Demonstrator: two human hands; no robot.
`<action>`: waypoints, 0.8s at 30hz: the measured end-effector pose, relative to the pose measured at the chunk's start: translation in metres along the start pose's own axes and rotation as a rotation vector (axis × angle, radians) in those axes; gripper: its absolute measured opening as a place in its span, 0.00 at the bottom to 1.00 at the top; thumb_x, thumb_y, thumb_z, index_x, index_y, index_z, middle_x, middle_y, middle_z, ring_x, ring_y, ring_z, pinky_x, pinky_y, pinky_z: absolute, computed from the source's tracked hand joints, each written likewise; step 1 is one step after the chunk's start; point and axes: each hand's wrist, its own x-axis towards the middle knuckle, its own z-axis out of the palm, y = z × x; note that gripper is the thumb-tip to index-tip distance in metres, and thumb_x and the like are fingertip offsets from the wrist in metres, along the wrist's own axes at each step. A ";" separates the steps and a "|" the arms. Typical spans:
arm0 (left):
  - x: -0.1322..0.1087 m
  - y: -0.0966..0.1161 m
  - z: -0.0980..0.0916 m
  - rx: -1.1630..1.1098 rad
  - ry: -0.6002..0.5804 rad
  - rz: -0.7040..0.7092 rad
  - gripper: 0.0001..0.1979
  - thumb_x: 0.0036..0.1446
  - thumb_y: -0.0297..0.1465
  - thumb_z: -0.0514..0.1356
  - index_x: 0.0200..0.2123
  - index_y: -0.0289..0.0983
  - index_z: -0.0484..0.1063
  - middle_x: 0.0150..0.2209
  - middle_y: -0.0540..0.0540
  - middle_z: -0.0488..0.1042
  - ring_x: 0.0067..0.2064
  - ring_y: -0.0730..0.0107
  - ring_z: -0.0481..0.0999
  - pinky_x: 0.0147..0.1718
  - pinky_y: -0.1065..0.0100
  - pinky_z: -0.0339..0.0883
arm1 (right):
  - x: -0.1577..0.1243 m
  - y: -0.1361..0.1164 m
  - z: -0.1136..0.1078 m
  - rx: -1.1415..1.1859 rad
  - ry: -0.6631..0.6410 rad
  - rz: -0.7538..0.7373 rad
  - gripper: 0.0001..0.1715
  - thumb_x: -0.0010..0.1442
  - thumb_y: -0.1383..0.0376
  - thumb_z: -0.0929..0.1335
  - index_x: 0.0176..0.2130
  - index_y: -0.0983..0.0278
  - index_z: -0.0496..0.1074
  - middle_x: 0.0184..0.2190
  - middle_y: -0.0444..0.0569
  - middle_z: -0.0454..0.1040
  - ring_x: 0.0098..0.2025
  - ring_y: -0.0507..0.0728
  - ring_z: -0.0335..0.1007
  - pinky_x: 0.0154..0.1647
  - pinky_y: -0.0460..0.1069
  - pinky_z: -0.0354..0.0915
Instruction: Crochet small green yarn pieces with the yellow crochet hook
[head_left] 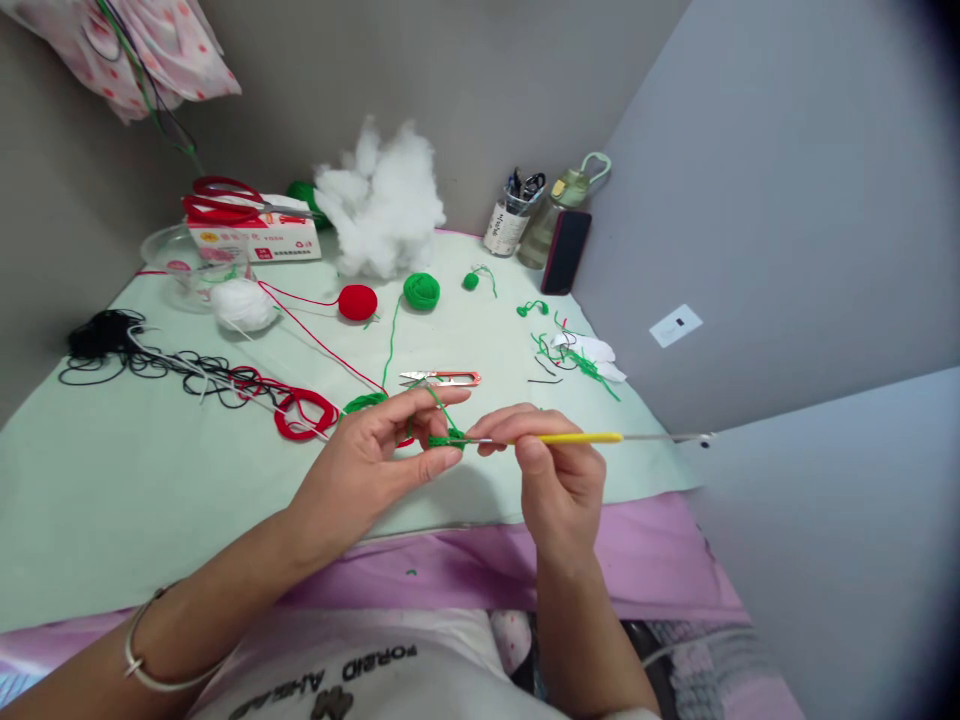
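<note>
My left hand (375, 450) pinches a small green crochet piece (448, 440) between thumb and fingers, with green yarn running over the raised index finger. In my right hand (559, 470) is a crochet hook (577, 438) with a yellow handle, held level like a pen. The hook's metal tip meets the green piece. A strand of green yarn leads back from the left hand toward a green yarn ball (421, 291). Just beyond my fingers lie orange-handled thread snips (442, 379). A red crocheted ring (304, 414) rests left of my left hand.
White stuffing (382, 200) is heaped at the back, beside a box (255, 238) topped by red scissors (225, 200). Red (358, 302) and white yarn balls (244, 304) and tangled black yarn (105, 340) lie leftward. A bottle (544, 230), phone (566, 252) and yarn scraps (585, 360) are rightward.
</note>
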 end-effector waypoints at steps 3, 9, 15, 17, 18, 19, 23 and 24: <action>-0.002 0.001 0.001 0.130 0.062 0.064 0.19 0.57 0.31 0.71 0.53 0.46 0.82 0.36 0.50 0.75 0.40 0.65 0.73 0.46 0.63 0.67 | -0.002 -0.006 -0.001 -0.218 -0.063 -0.144 0.11 0.72 0.68 0.65 0.46 0.58 0.77 0.38 0.49 0.83 0.42 0.58 0.80 0.41 0.55 0.75; -0.007 0.000 0.007 0.149 0.087 0.140 0.18 0.63 0.30 0.66 0.55 0.48 0.81 0.40 0.48 0.76 0.43 0.65 0.74 0.49 0.63 0.66 | -0.014 0.002 0.006 -0.660 -0.066 -0.435 0.21 0.68 0.72 0.67 0.57 0.54 0.74 0.45 0.52 0.84 0.42 0.58 0.80 0.39 0.54 0.76; -0.002 0.000 0.006 -0.393 -0.056 -0.226 0.24 0.58 0.36 0.72 0.58 0.43 0.80 0.32 0.51 0.69 0.33 0.72 0.65 0.35 0.70 0.62 | -0.019 0.014 0.012 -0.635 0.053 -0.480 0.21 0.66 0.72 0.70 0.55 0.55 0.78 0.46 0.53 0.83 0.47 0.59 0.80 0.43 0.54 0.77; 0.001 -0.001 0.004 -0.465 -0.084 -0.272 0.23 0.57 0.35 0.73 0.56 0.43 0.82 0.34 0.50 0.71 0.33 0.74 0.64 0.34 0.71 0.61 | -0.015 0.013 0.011 -0.382 0.127 -0.341 0.15 0.70 0.70 0.67 0.51 0.56 0.79 0.41 0.51 0.83 0.41 0.58 0.79 0.40 0.54 0.76; 0.002 -0.001 0.003 -0.471 -0.085 -0.264 0.21 0.57 0.35 0.73 0.55 0.43 0.83 0.36 0.49 0.72 0.34 0.74 0.64 0.34 0.71 0.61 | -0.012 0.011 0.011 -0.248 0.169 -0.252 0.14 0.71 0.69 0.66 0.48 0.57 0.80 0.38 0.50 0.82 0.37 0.56 0.77 0.37 0.53 0.75; 0.003 -0.002 0.002 -0.460 -0.075 -0.240 0.20 0.57 0.35 0.72 0.53 0.43 0.83 0.38 0.48 0.72 0.36 0.73 0.65 0.35 0.71 0.61 | -0.010 0.010 0.011 -0.127 0.211 -0.168 0.13 0.72 0.67 0.65 0.45 0.57 0.80 0.36 0.48 0.82 0.33 0.55 0.75 0.34 0.52 0.73; 0.002 -0.004 0.004 -0.323 -0.042 -0.115 0.17 0.59 0.35 0.71 0.52 0.47 0.84 0.36 0.49 0.71 0.40 0.69 0.67 0.43 0.69 0.64 | -0.005 0.010 0.015 0.074 0.225 0.025 0.11 0.72 0.61 0.67 0.40 0.59 0.79 0.33 0.48 0.80 0.32 0.55 0.74 0.32 0.52 0.72; 0.001 -0.004 0.005 -0.289 -0.036 -0.099 0.17 0.59 0.35 0.71 0.53 0.48 0.84 0.36 0.49 0.71 0.41 0.67 0.68 0.44 0.68 0.64 | -0.005 0.010 0.016 0.069 0.206 0.038 0.10 0.71 0.60 0.67 0.40 0.59 0.79 0.34 0.48 0.80 0.34 0.56 0.75 0.33 0.52 0.73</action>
